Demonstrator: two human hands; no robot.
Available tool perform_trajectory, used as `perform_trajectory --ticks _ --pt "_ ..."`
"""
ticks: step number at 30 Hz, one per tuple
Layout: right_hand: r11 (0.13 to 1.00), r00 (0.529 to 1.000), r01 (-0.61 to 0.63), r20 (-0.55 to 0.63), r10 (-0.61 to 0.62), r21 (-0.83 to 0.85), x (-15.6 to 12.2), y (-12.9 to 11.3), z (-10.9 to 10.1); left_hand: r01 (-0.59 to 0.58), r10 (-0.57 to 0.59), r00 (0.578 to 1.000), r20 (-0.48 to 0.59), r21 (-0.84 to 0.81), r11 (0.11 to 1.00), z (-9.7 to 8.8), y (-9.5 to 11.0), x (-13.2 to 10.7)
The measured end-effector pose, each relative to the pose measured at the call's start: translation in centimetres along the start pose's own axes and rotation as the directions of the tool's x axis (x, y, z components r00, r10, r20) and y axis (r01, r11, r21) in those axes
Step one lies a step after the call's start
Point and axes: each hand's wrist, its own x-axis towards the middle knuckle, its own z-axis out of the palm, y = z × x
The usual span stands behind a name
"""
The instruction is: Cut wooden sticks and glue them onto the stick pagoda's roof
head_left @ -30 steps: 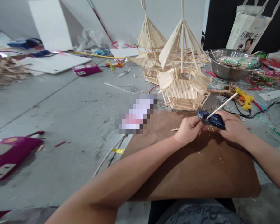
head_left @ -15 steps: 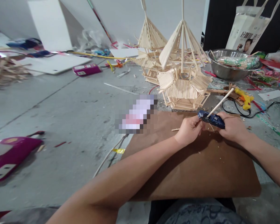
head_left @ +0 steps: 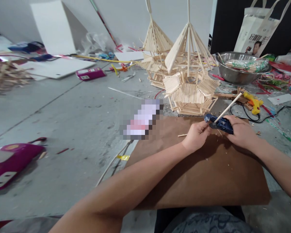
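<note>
The left hand (head_left: 196,137) has its grip pinched on the low end of a thin wooden stick (head_left: 229,107). I see the stick lean up past a blue tool (head_left: 224,125), above a brown board (head_left: 208,181). The right hand (head_left: 243,132) wraps its grip around the tool. Farther right lies a yellow glue gun (head_left: 256,105).

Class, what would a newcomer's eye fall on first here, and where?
The pale, pointed wooden model stands just beyond the brown board, with a second model behind it. Over the board, the right hand holds a dark blue tool, from which a thin stick slants up; the left hand is at the tool's tip.
</note>
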Motion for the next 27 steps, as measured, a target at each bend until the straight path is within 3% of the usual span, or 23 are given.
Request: perform_trajectory --ticks 4,11,21,27 --pt "1.0 1.0 -0.017 -0.005 0.017 0.021 0.0 -0.2 0.0 0.038 -0.039 0.999 -0.015 -0.041 0.998 0.2 -0.1 0.1" --pt "0.992 0.991 -0.09 0.095 0.098 -0.088 0.1 -0.5 -0.3 0.058 -0.059 0.998 -0.015 -0.049 0.997 0.2 -0.2 0.0" --pt "0.964 0.968 -0.182 0.14 0.211 -0.195 0.3 -1.3 -0.8 0.113 -0.112 0.993 -0.036 0.026 0.993 0.3 0.3 0.2" --pt "0.956 0.955 -0.162 0.204 0.214 -0.243 0.5 0.5 -1.2 0.112 -0.128 0.989 0.078 0.182 0.977 0.4 0.2 0.3"
